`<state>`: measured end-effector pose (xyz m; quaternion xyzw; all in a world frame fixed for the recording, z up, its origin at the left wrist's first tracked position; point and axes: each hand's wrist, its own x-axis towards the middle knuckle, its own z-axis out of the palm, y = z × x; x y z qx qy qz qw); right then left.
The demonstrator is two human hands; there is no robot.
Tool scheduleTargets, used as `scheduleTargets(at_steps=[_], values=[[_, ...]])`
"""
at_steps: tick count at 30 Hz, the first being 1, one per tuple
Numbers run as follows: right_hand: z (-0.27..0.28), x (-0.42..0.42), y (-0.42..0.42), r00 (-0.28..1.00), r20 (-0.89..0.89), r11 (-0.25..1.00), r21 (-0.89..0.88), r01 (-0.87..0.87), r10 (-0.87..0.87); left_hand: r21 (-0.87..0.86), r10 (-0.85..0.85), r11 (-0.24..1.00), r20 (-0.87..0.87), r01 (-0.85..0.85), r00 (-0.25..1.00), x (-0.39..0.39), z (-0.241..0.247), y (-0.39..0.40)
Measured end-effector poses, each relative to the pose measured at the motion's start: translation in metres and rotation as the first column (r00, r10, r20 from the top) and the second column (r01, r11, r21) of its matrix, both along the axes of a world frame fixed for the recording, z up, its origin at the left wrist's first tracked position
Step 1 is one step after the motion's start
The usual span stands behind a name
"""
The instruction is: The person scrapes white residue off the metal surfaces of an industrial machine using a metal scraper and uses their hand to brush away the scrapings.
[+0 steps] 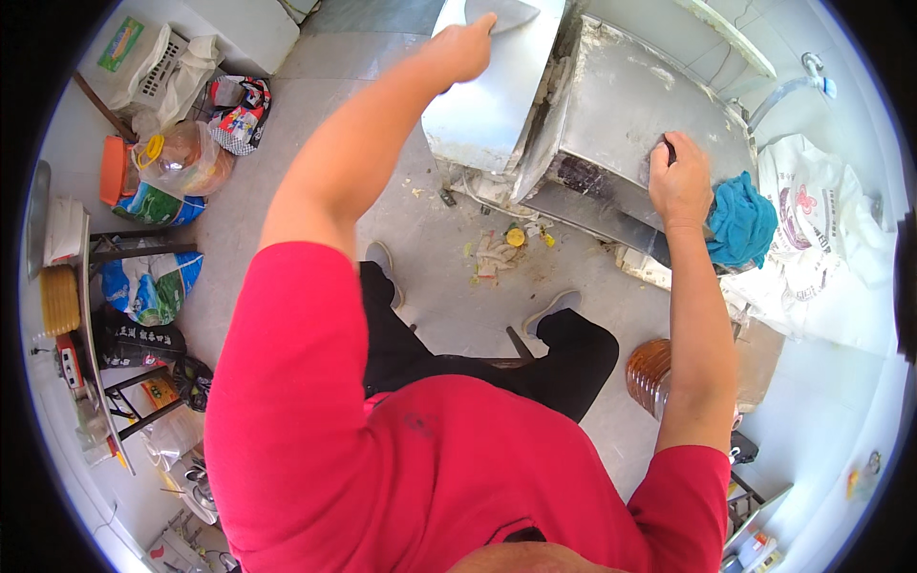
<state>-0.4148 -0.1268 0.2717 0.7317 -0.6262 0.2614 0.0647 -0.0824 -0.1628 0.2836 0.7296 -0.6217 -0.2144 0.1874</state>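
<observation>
My left hand is closed around a scraper with a broad metal blade, its index finger stretched out along the blade. Beneath the blade lies the pale, smooth metal top of a narrow unit, dirty along its edges. My right hand rests on a larger stained metal cabinet to the right. A small dark object shows between its thumb and curled fingers; what it is cannot be made out. A crumpled blue cloth lies just beside that wrist.
A dirty glove and a yellow cap lie among scraps on the floor. White woven sacks lean at the right wall under a hose. A brown plastic bottle stands near my right elbow. Bags and a shelf line the left.
</observation>
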Motion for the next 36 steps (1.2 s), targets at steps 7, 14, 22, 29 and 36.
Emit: scheduleTargets(at_steps=[7,14,22,29,36], values=[[0.007,0.012,0.005,1.0,0.01,0.999,0.038,0.027,-0.028,0.03,-0.176,0.984,0.302,0.175,0.937,0.051,-0.039,0.059],[0.004,0.004,0.001,0.999,0.036,1.0,-0.008,0.029,-0.029,-0.082,-0.091,0.991,0.117,0.101,0.989,-0.001,-0.006,-0.014],[0.007,0.011,0.007,0.995,0.047,0.996,0.036,0.081,-0.082,0.0,-0.083,0.991,-0.796,0.137,0.6,-0.027,-0.043,0.082],[0.006,0.009,0.004,0.996,0.05,0.997,0.025,0.072,-0.073,-0.21,-0.079,0.978,-0.414,-0.01,0.907,-0.058,-0.105,0.122],[0.002,0.004,0.002,0.998,0.032,0.999,-0.003,0.048,-0.048,-0.374,0.034,0.927,-0.011,-0.036,0.999,-0.092,-0.161,0.103]])
